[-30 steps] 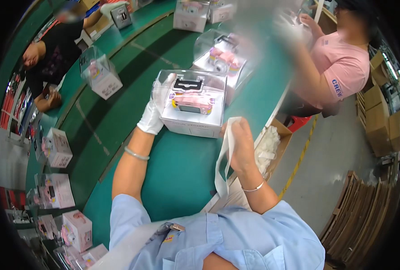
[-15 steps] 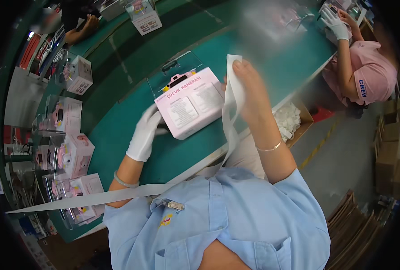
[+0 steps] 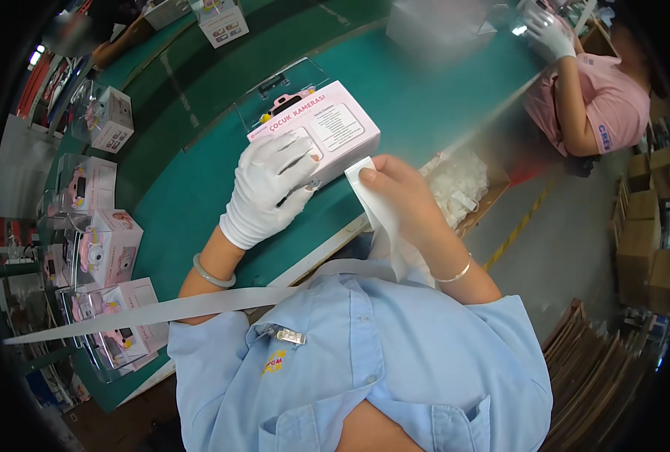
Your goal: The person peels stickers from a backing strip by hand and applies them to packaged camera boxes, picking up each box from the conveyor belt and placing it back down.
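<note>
A pink and white printed camera box [image 3: 342, 124] with a clear plastic front lies on the green bench, its text panel facing up. Inside the clear part, a pink toy camera [image 3: 290, 102] shows. My left hand [image 3: 271, 184], in a white glove, rests on the box's near left part with its fingers spread, hiding one panel. My right hand [image 3: 403, 192], bare, pinches the end of a long white strip [image 3: 380, 215] between thumb and fingers, just off the box's near right corner. From there the strip drops toward my lap, and a length runs left across my left forearm.
More camera boxes [image 3: 116, 248] line the bench's left side, and another box [image 3: 222, 26] stands at the back. An open carton [image 3: 493, 192] of crumpled white pieces sits right of the bench edge. At the upper right, a co-worker in pink [image 3: 591, 98] handles a box. Flattened cardboard [image 3: 584, 361] stands lower right.
My left hand has moved from the box's left side onto its upper face. My right hand has come down and nearer with the strip. The box appears shifted slightly away.
</note>
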### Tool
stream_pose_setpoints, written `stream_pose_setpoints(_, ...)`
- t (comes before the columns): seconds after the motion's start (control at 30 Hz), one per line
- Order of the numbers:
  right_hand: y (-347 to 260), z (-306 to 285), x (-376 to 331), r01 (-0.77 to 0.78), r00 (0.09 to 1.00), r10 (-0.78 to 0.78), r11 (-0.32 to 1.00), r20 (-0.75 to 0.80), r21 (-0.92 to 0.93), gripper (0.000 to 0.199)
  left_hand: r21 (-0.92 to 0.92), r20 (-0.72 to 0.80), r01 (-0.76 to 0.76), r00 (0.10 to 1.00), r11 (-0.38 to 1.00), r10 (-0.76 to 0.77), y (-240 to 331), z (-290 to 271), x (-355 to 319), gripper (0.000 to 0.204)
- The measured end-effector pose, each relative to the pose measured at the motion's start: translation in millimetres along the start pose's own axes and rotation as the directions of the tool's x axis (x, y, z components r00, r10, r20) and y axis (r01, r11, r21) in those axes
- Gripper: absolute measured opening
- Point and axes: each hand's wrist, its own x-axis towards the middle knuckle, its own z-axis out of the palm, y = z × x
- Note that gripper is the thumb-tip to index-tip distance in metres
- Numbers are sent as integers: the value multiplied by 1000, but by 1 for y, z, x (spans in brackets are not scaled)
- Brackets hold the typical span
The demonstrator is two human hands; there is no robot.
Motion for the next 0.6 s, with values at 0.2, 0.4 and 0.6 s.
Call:
stream_pose_setpoints(0.2,-4,10,10,-24,1000,24,999,-4,-49,15,-153,-175,35,983,988,-62,-11,16,-19,21)
stream_pose_setpoints(0.4,-6,5,22,-46,999,44,996,-23,-82,15,-225,-237,101,959,969,-155,-7,23,-8,21)
stream_pose_setpoints(0.6,-3,1,25,-94,993,83,987,-84,-132,15,-49,92,220,972,974,-215,2,20,15,27)
